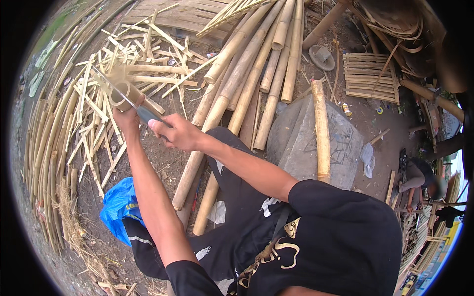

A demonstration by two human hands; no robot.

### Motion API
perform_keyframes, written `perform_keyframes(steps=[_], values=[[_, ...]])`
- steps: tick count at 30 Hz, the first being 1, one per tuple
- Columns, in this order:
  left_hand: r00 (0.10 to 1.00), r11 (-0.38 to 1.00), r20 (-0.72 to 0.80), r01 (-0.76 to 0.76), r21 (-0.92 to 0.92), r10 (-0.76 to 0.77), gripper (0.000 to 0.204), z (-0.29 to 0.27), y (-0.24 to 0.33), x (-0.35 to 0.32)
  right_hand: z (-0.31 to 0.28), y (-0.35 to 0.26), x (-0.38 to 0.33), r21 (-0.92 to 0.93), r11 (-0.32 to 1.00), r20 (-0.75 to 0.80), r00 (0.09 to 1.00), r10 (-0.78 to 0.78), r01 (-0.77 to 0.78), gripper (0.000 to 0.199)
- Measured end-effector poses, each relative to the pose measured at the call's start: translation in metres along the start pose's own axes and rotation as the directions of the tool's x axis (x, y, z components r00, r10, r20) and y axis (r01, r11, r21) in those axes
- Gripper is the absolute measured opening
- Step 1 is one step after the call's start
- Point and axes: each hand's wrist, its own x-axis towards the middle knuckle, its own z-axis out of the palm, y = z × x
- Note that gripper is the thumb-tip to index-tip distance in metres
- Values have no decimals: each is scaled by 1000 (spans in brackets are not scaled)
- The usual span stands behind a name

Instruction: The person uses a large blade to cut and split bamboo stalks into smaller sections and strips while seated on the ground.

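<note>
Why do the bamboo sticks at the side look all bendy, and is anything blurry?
In the head view, the fisheye lens curves straight things near the rim, so the thin bamboo strips at the left bow outward; black corners frame the round picture. Daylight is soft, with no harsh glare. The knife in the right hand looks slightly smeared against the bamboo tube beside the left hand.

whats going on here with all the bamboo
A person is splitting bamboo by hand. The left hand steadies an upright bamboo tube, while the right hand grips a knife whose blade lies across the tube's open end. Split strips lie scattered on the ground around it, and whole bamboo poles are stacked beside them. Another person crouches at the right.
</note>
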Motion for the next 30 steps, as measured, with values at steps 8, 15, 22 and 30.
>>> perform_keyframes(steps=[8, 15, 22, 30], values=[[998, 999, 43, -41, -21, 41, 51, 8, 0, 1, -11, 1, -1, 31, 999, 42, 998, 39, -41, 47], [993, 997, 85, -82, 11, 81, 51, 11, 13, -13, 7, -15, 4, -256, 964, -181, 983, 31, -77, 55], [995, 997, 83, -67, 46, 63, 52, 6, -7, -13, 21, -3, -3, -312, 950, -245, 967, -66, -14, 56], [968, 953, 249, 113, -280, -42, 47, 11, -38, -3, 15, -86, -3, 183, 981, -166, 982, 93, -62, 45]])
